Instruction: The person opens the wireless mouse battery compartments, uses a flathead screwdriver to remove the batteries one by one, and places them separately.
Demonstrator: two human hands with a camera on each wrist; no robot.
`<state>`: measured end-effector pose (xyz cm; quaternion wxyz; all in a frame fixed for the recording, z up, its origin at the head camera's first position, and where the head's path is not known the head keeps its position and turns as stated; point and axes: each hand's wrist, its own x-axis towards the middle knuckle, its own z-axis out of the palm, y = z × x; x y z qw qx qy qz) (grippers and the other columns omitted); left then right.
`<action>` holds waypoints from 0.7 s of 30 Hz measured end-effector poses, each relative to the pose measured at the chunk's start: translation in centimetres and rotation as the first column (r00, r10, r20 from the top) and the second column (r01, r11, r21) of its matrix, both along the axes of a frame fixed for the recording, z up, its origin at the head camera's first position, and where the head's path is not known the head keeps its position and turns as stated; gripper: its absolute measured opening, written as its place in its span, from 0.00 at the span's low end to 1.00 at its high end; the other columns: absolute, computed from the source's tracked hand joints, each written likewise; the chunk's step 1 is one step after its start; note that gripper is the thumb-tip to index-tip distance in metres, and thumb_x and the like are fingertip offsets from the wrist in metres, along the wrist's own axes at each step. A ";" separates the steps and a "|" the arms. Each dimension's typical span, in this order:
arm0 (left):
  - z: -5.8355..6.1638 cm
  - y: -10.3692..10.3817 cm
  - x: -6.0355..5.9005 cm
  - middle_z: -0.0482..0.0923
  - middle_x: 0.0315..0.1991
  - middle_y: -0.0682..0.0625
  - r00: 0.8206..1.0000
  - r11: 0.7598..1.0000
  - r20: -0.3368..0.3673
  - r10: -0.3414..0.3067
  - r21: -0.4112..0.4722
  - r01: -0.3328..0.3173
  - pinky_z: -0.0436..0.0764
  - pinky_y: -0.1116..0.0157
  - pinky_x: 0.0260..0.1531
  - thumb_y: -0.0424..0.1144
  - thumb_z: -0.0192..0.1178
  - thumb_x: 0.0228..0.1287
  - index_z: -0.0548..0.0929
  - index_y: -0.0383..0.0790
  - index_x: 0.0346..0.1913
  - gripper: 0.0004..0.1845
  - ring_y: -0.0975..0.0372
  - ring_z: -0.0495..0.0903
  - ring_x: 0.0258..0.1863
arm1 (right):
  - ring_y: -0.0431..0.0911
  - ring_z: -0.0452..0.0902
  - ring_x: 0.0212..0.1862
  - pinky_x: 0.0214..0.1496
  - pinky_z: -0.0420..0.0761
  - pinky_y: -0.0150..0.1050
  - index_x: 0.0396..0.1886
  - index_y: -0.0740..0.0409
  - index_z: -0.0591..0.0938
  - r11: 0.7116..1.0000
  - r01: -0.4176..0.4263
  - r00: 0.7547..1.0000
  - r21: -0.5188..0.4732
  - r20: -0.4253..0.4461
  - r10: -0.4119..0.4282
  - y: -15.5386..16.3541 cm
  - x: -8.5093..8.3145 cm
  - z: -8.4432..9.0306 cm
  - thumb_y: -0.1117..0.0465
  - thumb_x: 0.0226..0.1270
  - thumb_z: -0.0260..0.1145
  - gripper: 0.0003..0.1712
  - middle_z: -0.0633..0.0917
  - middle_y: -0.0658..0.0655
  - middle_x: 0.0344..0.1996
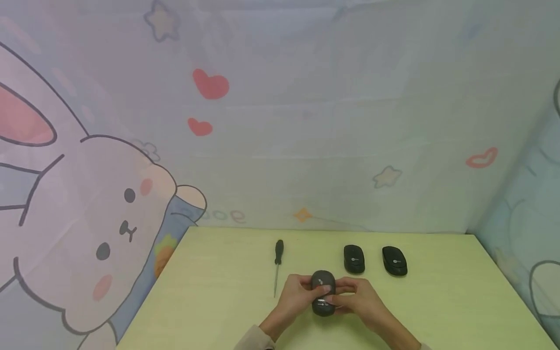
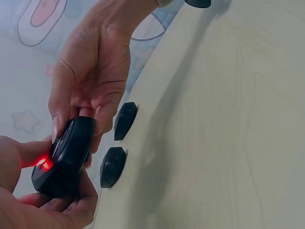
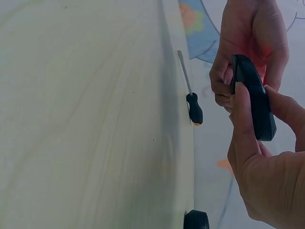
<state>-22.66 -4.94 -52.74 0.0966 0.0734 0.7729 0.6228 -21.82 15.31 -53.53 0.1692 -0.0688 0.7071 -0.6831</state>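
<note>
A dark computer mouse [image 1: 323, 275] is held between both hands over the near part of the table, its top side toward the head camera. My left hand [image 1: 298, 294] grips its left side, the thumb lying across the top. From the other side my right hand [image 1: 359, 300] pinches it, thumb on top and fingers at the edge. In the left wrist view, a red light shines on the mouse [image 2: 71, 152] beside the left thumb. The right wrist view has the mouse [image 3: 257, 102] tilted on edge between the two hands, with a red glow on the left palm.
A screwdriver [image 1: 279, 253] with a black handle lies left of the hands, its tip toward the near side. Two more black mice, one [image 1: 354, 259] behind the right hand and another [image 1: 394, 261] farther right, rest on the pale table [image 1: 210, 291]. A printed cloth [image 1: 280, 146] hangs behind.
</note>
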 end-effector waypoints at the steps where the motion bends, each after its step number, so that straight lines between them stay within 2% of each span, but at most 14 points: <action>1: 0.1 0.1 0.0 0.93 0.42 0.44 1.000 1.000 -0.006 0.003 -0.001 -0.003 0.85 0.62 0.56 0.43 0.76 0.63 0.92 0.36 0.46 0.15 0.59 0.90 0.50 | 0.46 0.91 0.42 0.47 0.94 0.46 0.61 0.74 0.80 1.000 0.000 1.000 0.004 -0.002 0.000 0.1 0.0 0.1 0.64 0.63 0.78 0.30 0.91 0.58 0.43; 8: 0.6 0.5 -0.2 0.93 0.39 0.43 0.999 1.000 -0.034 0.014 -0.018 -0.014 0.83 0.70 0.46 0.44 0.75 0.65 0.92 0.35 0.47 0.15 0.62 0.90 0.44 | 0.47 0.92 0.42 0.48 0.94 0.50 0.62 0.75 0.79 1.000 -0.002 1.000 -0.005 -0.019 0.002 0.3 -0.3 0.7 0.64 0.63 0.77 0.31 0.91 0.59 0.44; 15: 0.4 0.3 -0.1 0.94 0.39 0.47 1.000 1.000 0.016 -0.006 -0.022 0.006 0.83 0.69 0.51 0.49 0.76 0.63 0.92 0.38 0.48 0.18 0.66 0.89 0.46 | 0.47 0.92 0.41 0.46 0.94 0.47 0.60 0.76 0.79 1.000 -0.003 1.000 -0.018 -0.008 0.003 0.5 -0.1 0.5 0.65 0.61 0.78 0.31 0.91 0.59 0.43; 21: 0.6 0.0 -0.2 0.93 0.39 0.46 0.999 1.000 0.032 0.002 -0.005 -0.002 0.87 0.63 0.52 0.50 0.76 0.63 0.91 0.38 0.48 0.19 0.63 0.88 0.47 | 0.48 0.92 0.44 0.47 0.94 0.48 0.62 0.76 0.78 1.000 -0.008 1.000 -0.006 0.001 0.008 0.6 -0.1 0.7 0.62 0.61 0.79 0.34 0.90 0.60 0.47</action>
